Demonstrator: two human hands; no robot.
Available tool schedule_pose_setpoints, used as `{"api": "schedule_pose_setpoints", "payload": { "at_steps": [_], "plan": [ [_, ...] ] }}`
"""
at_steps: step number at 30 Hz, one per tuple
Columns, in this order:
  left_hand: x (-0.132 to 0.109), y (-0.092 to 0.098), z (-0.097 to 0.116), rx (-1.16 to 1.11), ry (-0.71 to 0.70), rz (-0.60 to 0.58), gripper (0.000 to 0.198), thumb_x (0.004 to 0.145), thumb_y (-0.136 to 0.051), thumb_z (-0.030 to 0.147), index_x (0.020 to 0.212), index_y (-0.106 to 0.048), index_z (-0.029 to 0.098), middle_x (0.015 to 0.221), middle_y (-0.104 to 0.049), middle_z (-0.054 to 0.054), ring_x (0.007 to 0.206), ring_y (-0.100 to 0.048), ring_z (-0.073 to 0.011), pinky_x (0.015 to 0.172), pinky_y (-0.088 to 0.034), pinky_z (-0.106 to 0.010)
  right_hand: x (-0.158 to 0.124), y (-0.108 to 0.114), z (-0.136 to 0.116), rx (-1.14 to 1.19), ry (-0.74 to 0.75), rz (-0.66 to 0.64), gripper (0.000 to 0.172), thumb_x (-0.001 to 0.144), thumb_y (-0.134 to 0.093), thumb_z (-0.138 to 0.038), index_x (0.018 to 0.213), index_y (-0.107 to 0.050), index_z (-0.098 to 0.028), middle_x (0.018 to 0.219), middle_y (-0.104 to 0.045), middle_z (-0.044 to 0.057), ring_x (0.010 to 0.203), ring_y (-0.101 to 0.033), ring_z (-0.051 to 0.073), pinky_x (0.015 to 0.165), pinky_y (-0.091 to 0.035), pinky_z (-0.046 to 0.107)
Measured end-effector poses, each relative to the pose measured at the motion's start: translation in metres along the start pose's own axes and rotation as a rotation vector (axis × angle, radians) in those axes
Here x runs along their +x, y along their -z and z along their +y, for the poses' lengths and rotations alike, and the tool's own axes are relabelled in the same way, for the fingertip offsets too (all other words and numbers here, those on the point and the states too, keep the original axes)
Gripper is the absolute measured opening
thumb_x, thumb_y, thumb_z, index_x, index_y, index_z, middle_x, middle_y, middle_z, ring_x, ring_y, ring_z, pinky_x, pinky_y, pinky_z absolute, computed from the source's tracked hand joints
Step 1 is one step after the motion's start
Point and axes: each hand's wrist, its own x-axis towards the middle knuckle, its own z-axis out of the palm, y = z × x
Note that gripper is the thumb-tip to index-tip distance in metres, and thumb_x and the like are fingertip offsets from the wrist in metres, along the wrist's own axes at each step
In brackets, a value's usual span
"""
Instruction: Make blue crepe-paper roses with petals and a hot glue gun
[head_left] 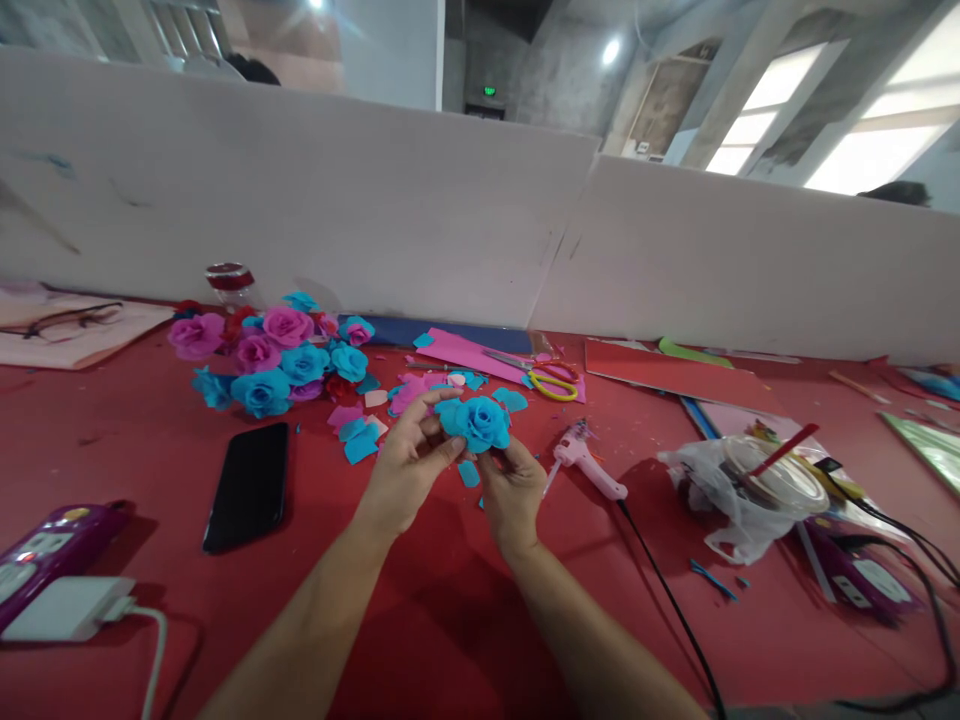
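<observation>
A blue paper flower with layered petals is held up in front of me, above the red table. My left hand grips its left side, thumb and fingers pressed on an outer petal. Under the bloom, my right hand pinches its base, where the fingertips are partly hidden. Behind the hands lie loose blue petals and pink paper scraps. A pink hot glue gun rests on the table just right of my right hand. Finished paper flowers in blue, pink and red are bunched at the left.
A black phone lies left of my hands. Scissors with yellow and red handles rest on pink paper. At the right stand a lidded cup in a plastic bag and a purple power strip. A white partition runs behind.
</observation>
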Motion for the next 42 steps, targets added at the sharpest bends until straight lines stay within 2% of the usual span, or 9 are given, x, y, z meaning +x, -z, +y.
{"api": "schedule_pose_setpoints", "payload": {
  "at_steps": [4, 9, 12, 14, 19, 26, 31, 36, 42],
  "plan": [
    [0.001, 0.003, -0.003, -0.057, -0.017, 0.002, 0.04, 0.082, -0.063, 0.035, 0.12, -0.054, 0.023, 0.081, -0.065, -0.002, 0.066, -0.058, -0.0121, 0.062, -0.048, -0.025, 0.0, 0.001, -0.002, -0.058, 0.03, 0.022, 0.01, 0.075, -0.064, -0.023, 0.068, -0.066, -0.017, 0.062, -0.059, -0.002, 0.06, -0.051, 0.012, 0.06, -0.045, 0.024],
    [0.003, 0.007, -0.006, -0.021, -0.04, -0.032, 0.048, 0.077, -0.069, 0.031, 0.122, -0.055, 0.025, 0.082, -0.065, -0.001, 0.07, -0.059, -0.0123, 0.065, -0.048, -0.024, -0.001, 0.002, -0.005, -0.113, 0.12, 0.001, 0.012, 0.074, -0.063, -0.021, 0.062, -0.063, -0.018, 0.06, -0.056, -0.003, 0.058, -0.049, 0.012, 0.059, -0.042, 0.023],
    [0.008, 0.011, -0.011, -0.063, -0.039, 0.067, 0.038, 0.085, -0.056, 0.042, 0.12, -0.058, 0.025, 0.08, -0.066, -0.002, 0.064, -0.057, -0.0122, 0.061, -0.048, -0.026, 0.0, 0.003, -0.005, -0.103, 0.14, 0.013, 0.009, 0.074, -0.061, -0.017, 0.066, -0.064, -0.018, 0.063, -0.06, -0.003, 0.06, -0.051, 0.012, 0.061, -0.043, 0.024],
    [0.011, 0.012, -0.017, -0.002, -0.045, 0.102, 0.033, 0.083, -0.059, 0.039, 0.111, -0.064, 0.024, 0.084, -0.067, -0.002, 0.069, -0.059, -0.0138, 0.066, -0.049, -0.028, 0.001, 0.003, -0.004, -0.106, 0.13, 0.029, 0.007, 0.073, -0.061, -0.016, 0.067, -0.064, -0.018, 0.066, -0.062, -0.002, 0.061, -0.053, 0.012, 0.062, -0.044, 0.024],
    [0.01, 0.007, -0.036, 0.209, -0.062, -0.021, 0.015, 0.072, -0.07, 0.028, 0.084, -0.073, 0.02, 0.082, -0.07, -0.002, 0.081, -0.062, -0.0192, 0.081, -0.048, -0.034, 0.003, 0.003, 0.001, -0.065, 0.06, 0.058, 0.006, 0.072, -0.06, -0.017, 0.07, -0.065, -0.017, 0.066, -0.063, -0.001, 0.064, -0.055, 0.013, 0.065, -0.046, 0.025],
    [0.011, 0.012, -0.042, 0.357, -0.146, 0.155, 0.02, 0.068, -0.07, 0.031, 0.055, -0.061, 0.019, 0.055, -0.057, 0.003, 0.062, -0.053, -0.0152, 0.065, -0.047, -0.029, -0.001, -0.003, 0.0, -0.11, 0.08, -0.039, 0.014, 0.071, -0.055, -0.015, 0.063, -0.066, -0.019, 0.064, -0.063, -0.002, 0.063, -0.056, 0.014, 0.063, -0.044, 0.025],
    [0.018, 0.025, -0.036, 0.41, -0.171, 0.093, 0.017, 0.073, -0.065, 0.027, 0.058, -0.059, 0.019, 0.056, -0.054, 0.003, 0.056, -0.047, -0.0119, 0.061, -0.045, -0.027, 0.018, 0.008, -0.014, 0.141, -0.184, -0.047, 0.014, 0.069, -0.055, -0.019, 0.07, -0.069, -0.019, 0.072, -0.069, 0.001, 0.071, -0.06, 0.016, 0.07, -0.046, 0.027],
    [0.017, 0.027, -0.035, 0.499, -0.165, -0.044, 0.022, 0.071, -0.066, 0.025, 0.052, -0.057, 0.018, 0.044, -0.045, 0.004, 0.047, -0.041, -0.0106, 0.052, -0.042, -0.024, 0.038, 0.026, -0.032, 0.464, -0.564, -0.337, 0.031, 0.076, -0.06, -0.047, 0.074, -0.068, -0.017, 0.077, -0.066, 0.004, 0.071, -0.056, 0.014, 0.067, -0.044, 0.027],
    [0.017, 0.026, -0.036, 0.598, -0.223, -0.091, 0.023, 0.073, -0.06, 0.022, 0.052, -0.053, 0.018, 0.048, -0.05, 0.003, 0.049, -0.044, -0.0102, 0.051, -0.043, -0.022, 0.034, 0.024, -0.039, 0.485, -0.468, -0.367, 0.029, 0.067, -0.073, -0.046, 0.064, -0.065, -0.018, 0.063, -0.059, -0.001, 0.059, -0.05, 0.011, 0.061, -0.04, 0.026]
  ]
}}
